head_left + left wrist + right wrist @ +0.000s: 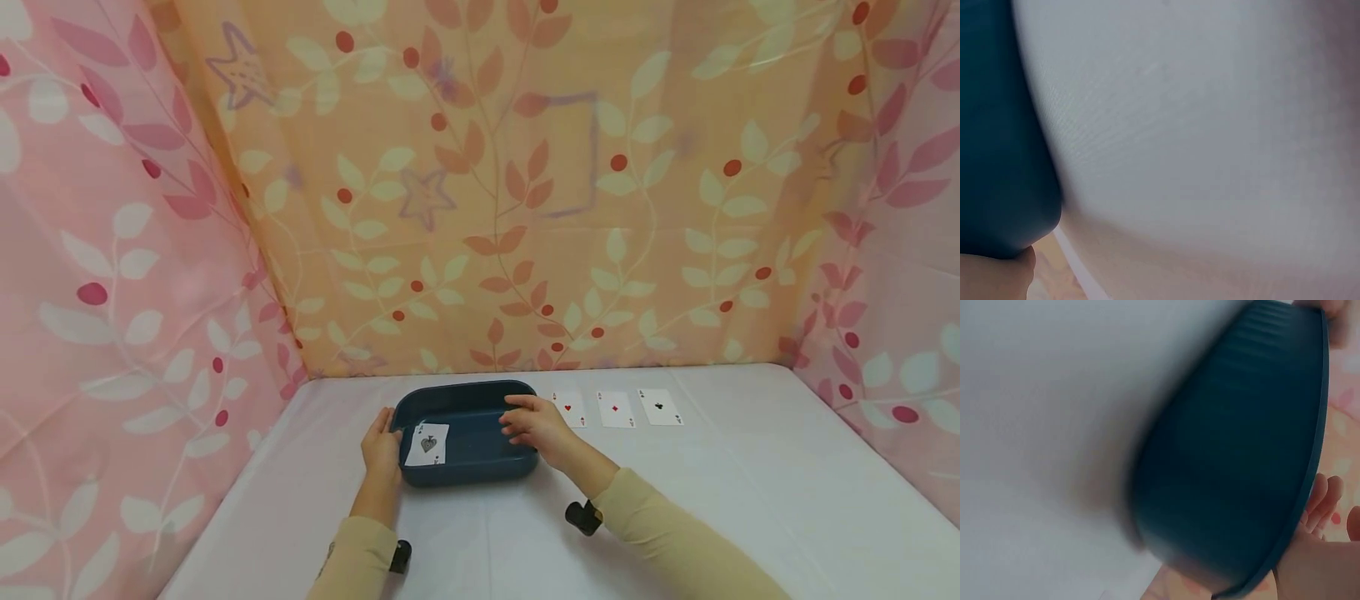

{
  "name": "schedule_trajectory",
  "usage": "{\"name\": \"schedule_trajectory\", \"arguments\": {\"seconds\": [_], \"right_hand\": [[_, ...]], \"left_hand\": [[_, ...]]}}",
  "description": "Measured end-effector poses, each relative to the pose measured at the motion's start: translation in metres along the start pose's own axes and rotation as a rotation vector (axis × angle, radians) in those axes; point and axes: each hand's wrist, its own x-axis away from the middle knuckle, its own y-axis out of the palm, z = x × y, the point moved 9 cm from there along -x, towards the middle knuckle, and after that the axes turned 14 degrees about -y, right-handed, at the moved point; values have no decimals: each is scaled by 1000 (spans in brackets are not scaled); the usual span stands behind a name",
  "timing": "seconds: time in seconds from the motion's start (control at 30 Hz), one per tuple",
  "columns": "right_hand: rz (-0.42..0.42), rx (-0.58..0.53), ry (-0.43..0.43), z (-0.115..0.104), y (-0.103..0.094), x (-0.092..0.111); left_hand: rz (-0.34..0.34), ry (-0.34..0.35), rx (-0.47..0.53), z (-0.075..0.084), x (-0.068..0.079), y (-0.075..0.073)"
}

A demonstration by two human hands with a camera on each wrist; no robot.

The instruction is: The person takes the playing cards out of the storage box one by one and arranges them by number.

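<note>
A dark blue rectangular tray (472, 473) sits on the white-covered table with its near wall facing me. Inside its left part lies an ace of spades card (437, 450), face up; another card edge seems to show under it. My left hand (381, 454) grips the tray's left end, thumb at the rim. Above the tray's right end is my right hand (542, 429), its fingers loosely bent and nothing visible in them. In the right wrist view, the fingers (1329, 497) show beyond the tray rim, with the thumb apart from them.
Right of the tray, an ace of hearts (572, 410), an ace of diamonds (615, 410) and an ace of clubs (660, 407) lie face up in a row. Patterned curtains (495, 208) enclose the table (720, 492) at the back and sides.
</note>
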Motion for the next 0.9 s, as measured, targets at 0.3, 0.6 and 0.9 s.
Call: {"name": "schedule_trajectory", "arguments": {"seconds": [0.3,0.6,0.9], "right_hand": [[-97,102,35,25,42,-14],[-283,366,111,51,74,-35],[-457,823,-37,71,105,-56]], "left_hand": [[9,-19,13,-2,-4,1],[28,-31,6,-2,-9,-1],[11,-28,23,-3,-7,1]]}}
